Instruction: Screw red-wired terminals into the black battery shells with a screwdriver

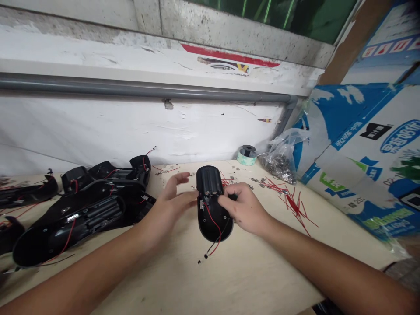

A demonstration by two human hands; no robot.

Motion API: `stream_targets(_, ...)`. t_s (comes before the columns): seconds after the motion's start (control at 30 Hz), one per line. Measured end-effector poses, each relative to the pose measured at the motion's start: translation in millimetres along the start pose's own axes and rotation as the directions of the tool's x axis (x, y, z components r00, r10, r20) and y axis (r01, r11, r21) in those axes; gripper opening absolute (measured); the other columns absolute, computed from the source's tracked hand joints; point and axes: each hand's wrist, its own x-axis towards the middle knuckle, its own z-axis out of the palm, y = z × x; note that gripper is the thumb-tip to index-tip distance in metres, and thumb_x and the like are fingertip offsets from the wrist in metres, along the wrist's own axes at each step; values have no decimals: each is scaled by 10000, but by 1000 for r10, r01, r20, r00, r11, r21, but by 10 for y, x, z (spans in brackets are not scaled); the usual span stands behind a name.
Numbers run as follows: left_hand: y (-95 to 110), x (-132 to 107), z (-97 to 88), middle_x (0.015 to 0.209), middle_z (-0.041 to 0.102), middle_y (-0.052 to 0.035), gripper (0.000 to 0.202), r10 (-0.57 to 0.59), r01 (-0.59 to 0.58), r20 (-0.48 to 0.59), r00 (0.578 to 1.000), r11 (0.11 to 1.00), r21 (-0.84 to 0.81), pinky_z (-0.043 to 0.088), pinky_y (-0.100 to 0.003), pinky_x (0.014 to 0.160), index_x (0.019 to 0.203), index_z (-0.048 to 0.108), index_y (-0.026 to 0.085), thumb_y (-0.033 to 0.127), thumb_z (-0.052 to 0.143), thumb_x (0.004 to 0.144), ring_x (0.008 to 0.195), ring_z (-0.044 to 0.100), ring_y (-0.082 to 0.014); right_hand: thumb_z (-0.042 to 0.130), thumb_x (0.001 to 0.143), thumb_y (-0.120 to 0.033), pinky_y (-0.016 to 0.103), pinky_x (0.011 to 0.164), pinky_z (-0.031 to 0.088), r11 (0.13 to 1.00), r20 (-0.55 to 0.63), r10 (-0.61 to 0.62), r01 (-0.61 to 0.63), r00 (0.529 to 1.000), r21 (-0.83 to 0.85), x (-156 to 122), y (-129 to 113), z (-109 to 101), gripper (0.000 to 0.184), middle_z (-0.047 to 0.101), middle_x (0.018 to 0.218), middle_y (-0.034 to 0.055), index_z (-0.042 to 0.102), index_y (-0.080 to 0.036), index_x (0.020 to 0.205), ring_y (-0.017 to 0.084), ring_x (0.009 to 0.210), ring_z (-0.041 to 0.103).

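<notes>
black housing (207, 225): left of right grip, long axis near-to-far
right hand (245, 209): nearer, closed on housing's right edge
left hand (171, 200): loosely open, at left edge, contact unclear
red wire (219, 229): trails nearward of grip

Head view, forward-down, seemingly close

Workshop: loose red wires (292, 203), black housings (42, 240) on bench (246, 275), scuffed wall (98, 131).
</notes>
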Motion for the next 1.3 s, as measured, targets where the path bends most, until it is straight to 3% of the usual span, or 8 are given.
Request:
stream_targets(0.13,-72,-58,91,1161,673,-113,377,-163,195,156,974,956,-221,499,-323,788,1252,586,188,327,632,904,905,654,-205,524,729,-255,235,473,251,1000,62,8,-7,998,-13,4,23,8,271,364,493,-50,423,-194,485,98,505,341)
stream_targets(0.37,-236,-44,111,929,720,-71,208,-269,262,33,963,894,-364,490,-240,678,1121,648,153,203,601,925,745,650,-141,545,827,-291,247,513,308,996,135,-37,47,990,-71,19,79,6,299,413,526,-37,492,-183,553,115,538,409)
stream_targets(0.5,-252,-4,129,872,718,-65,199,-271,231,-32,962,869,-438,511,-235,678,1123,642,132,161,551,949,714,655,-136,405,927,-253,240,494,333,996,68,-32,26,997,89,20,78,-38,212,464,610,-36,604,-190,888,119,521,419)
stream_targets(0.63,-276,1,148,922,725,-83,256,-267,229,-43,963,890,-394,537,-267,692,1209,591,139,151,503,969,706,666,-148,433,975,-262,219,494,352,967,78,18,-37,997,251,-4,92,-8,256,501,676,-65,426,-272,1230,115,521,435)
stream_targets(0.8,-331,-18,118,1026,711,-81,268,-229,215,8,973,902,-375,531,-275,724,1216,563,171,214,571,951,808,676,-161,515,992,-415,258,601,442,923,113,-107,56,988,381,-2,98,43,212,561,722,-45,406,-251,1070,130,622,543)
stream_targets(0.9,-357,-21,95,1031,700,-57,311,-211,203,22,977,899,-387,507,-259,720,1211,566,193,253,639,916,794,653,-141,580,961,-427,286,696,468,940,80,-141,108,987,322,18,84,31,224,581,758,-10,479,-231,998,162,775,590)
stream_targets(1.03,-375,-17,82,1008,694,-36,356,-200,187,4,980,906,-380,489,-254,727,1215,565,217,287,683,887,807,636,-138,665,905,-412,274,674,461,964,17,-153,146,988,221,46,85,15,227,578,810,3,590,-203,954,142,738,546)
stream_targets(1.3,-405,-16,55,1141,687,-89,343,-150,187,128,980,912,-366,493,-334,843,1246,549,204,281,618,919,1013,651,-223,695,868,-465,191,448,404,925,189,59,-125,980,358,27,102,28,314,450,597,-88,536,-196,902,77,485,421)
